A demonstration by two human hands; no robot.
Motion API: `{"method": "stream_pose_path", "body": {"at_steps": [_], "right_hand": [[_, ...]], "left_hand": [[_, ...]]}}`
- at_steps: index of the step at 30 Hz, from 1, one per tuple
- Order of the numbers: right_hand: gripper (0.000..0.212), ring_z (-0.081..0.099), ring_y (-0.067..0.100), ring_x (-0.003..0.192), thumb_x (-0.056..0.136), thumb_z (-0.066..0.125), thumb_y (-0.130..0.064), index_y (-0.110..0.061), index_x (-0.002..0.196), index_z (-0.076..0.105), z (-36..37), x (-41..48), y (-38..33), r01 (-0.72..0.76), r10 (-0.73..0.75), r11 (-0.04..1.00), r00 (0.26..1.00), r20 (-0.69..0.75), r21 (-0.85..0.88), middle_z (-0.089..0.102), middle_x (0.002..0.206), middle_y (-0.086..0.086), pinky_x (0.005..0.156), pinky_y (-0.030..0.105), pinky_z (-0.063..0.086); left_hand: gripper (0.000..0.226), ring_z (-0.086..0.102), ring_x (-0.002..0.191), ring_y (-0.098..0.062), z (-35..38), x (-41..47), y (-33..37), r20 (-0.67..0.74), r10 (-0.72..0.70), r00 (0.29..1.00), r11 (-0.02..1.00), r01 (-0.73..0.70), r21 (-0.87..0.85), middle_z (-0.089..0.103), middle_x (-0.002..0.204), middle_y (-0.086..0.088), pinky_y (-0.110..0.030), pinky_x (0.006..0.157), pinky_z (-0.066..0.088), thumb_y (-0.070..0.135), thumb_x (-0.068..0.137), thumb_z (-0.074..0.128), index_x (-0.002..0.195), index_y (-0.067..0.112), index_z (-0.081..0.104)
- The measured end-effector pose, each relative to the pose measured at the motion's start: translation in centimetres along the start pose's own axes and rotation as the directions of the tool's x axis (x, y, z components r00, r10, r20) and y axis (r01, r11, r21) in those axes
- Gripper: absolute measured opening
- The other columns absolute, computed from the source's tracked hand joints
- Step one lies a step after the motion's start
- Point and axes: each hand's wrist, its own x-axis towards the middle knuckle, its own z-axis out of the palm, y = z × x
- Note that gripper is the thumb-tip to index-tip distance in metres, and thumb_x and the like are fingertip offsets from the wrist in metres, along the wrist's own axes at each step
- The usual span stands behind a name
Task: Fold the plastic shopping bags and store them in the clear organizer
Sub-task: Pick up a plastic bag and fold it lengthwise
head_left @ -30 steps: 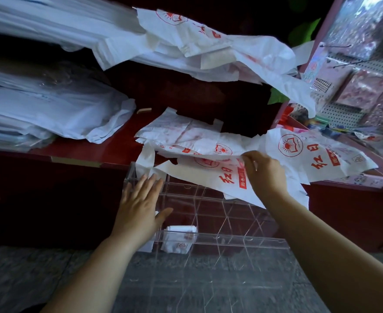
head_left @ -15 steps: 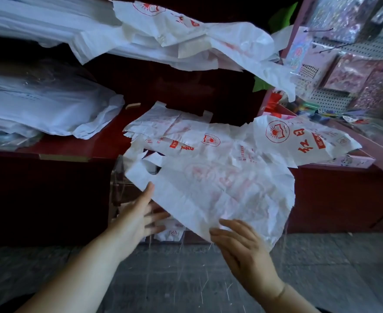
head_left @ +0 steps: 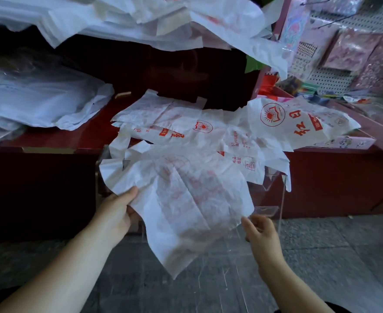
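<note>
A white plastic shopping bag [head_left: 186,206] with faint red print hangs spread out in front of me. My left hand [head_left: 116,213] grips its left edge, thumb on top. My right hand [head_left: 259,231] pinches its lower right edge with curled fingers. Behind and below the bag stands the clear organizer [head_left: 274,199]; the bag hides most of it. More white bags with red logos [head_left: 294,123] lie in a loose pile on the red shelf [head_left: 57,141] just beyond.
Stacks of white bags [head_left: 39,102] fill the left of the shelf, and more bags [head_left: 163,21] hang from the shelf above. A pegboard rack [head_left: 344,53] with pink packets stands at the right. Grey stone floor [head_left: 321,256] lies below.
I have pulled one bag off the pile toward me. My left hand left the organizer's top and took the bag's left edge; my right hand shifted to its lower right edge.
</note>
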Motion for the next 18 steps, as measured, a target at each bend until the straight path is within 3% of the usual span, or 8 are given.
{"method": "stream_pose_path", "body": {"at_steps": [2, 4, 7, 10, 13, 15, 18], "right_hand": [[0.012, 0.052, 0.015, 0.076, 0.087, 0.059, -0.014, -0.011, 0.097, 0.052, -0.2, 0.6, 0.1, -0.075, 0.072, 0.994, 0.997, 0.035, 0.074, 0.055, 0.081, -0.002, 0.071, 0.032, 0.045], [0.010, 0.048, 0.013, 0.064, 0.088, 0.058, -0.011, -0.014, 0.080, 0.053, 0.2, 0.8, -0.1, -0.192, 0.176, 0.968, 0.979, 0.105, 0.164, 0.052, 0.072, 0.000, 0.057, 0.026, 0.041], [0.007, 0.044, 0.014, 0.062, 0.089, 0.057, -0.011, -0.010, 0.083, 0.055, 1.4, 0.6, -0.2, -0.381, 0.341, 0.896, 0.919, 0.199, 0.228, 0.051, 0.072, 0.003, 0.051, 0.023, 0.036], [0.008, 0.038, 0.013, 0.054, 0.086, 0.060, -0.009, -0.007, 0.081, 0.054, 2.1, 1.0, -0.1, -0.450, 0.403, 0.854, 0.890, 0.215, 0.263, 0.045, 0.063, 0.003, 0.040, 0.020, 0.029], [0.011, 0.044, 0.014, 0.059, 0.085, 0.059, -0.004, -0.009, 0.076, 0.056, 2.2, 1.1, -0.6, -0.360, 0.330, 0.906, 0.930, 0.162, 0.222, 0.052, 0.068, 0.004, 0.048, 0.021, 0.034], [0.019, 0.050, 0.014, 0.065, 0.086, 0.056, 0.000, -0.013, 0.072, 0.055, 2.0, 0.9, -1.5, -0.245, 0.219, 0.944, 0.966, 0.136, 0.221, 0.056, 0.071, 0.001, 0.061, 0.025, 0.041], [0.021, 0.051, 0.014, 0.065, 0.087, 0.053, -0.001, -0.015, 0.073, 0.056, 0.5, 1.0, -2.9, -0.045, 0.034, 0.994, 0.993, 0.112, 0.097, 0.057, 0.070, -0.001, 0.061, 0.028, 0.041]], "left_hand": [[0.020, 0.067, 0.058, -0.003, 0.1, -0.1, -0.1, 0.013, -0.001, 1.000, 1.000, 0.001, -0.003, 0.071, 0.066, 0.009, -0.018, 0.050, 0.053, 0.008, 0.094, 0.043, 0.090, 0.019, 0.059], [0.020, 0.067, 0.057, -0.003, 0.4, -0.2, -0.2, 0.022, 0.007, 1.000, 1.000, -0.006, -0.029, 0.070, 0.064, 0.010, -0.017, 0.046, 0.052, 0.008, 0.095, 0.042, 0.090, 0.018, 0.059], [0.019, 0.067, 0.059, -0.003, 0.6, -0.4, -0.3, 0.028, 0.020, 0.999, 0.998, -0.018, -0.054, 0.071, 0.066, 0.009, -0.018, 0.047, 0.052, 0.008, 0.094, 0.043, 0.093, 0.018, 0.059], [0.020, 0.068, 0.064, -0.006, 0.6, -0.5, -0.6, 0.028, 0.030, 0.999, 0.999, -0.030, 0.015, 0.072, 0.071, 0.008, -0.021, 0.051, 0.054, 0.008, 0.094, 0.043, 0.093, 0.019, 0.059], [0.017, 0.061, 0.080, -0.013, 0.3, -0.3, -0.8, -0.089, 0.092, 0.992, 0.981, -0.075, 0.177, 0.063, 0.085, 0.005, -0.028, 0.065, 0.047, 0.008, 0.094, 0.045, 0.091, 0.019, 0.056], [0.011, 0.056, 0.094, -0.018, -0.3, 0.0, -0.6, -0.174, 0.192, 0.966, 0.938, -0.128, 0.322, 0.056, 0.092, 0.006, -0.031, 0.072, 0.044, 0.010, 0.093, 0.049, 0.102, 0.015, 0.051], [0.043, 0.051, 0.101, -0.023, -1.0, 0.6, -0.3, -0.200, 0.200, 0.959, 0.936, -0.126, 0.329, 0.051, 0.112, -0.005, -0.037, 0.078, 0.043, 0.012, 0.092, 0.051, 0.132, 0.011, 0.036]]}}
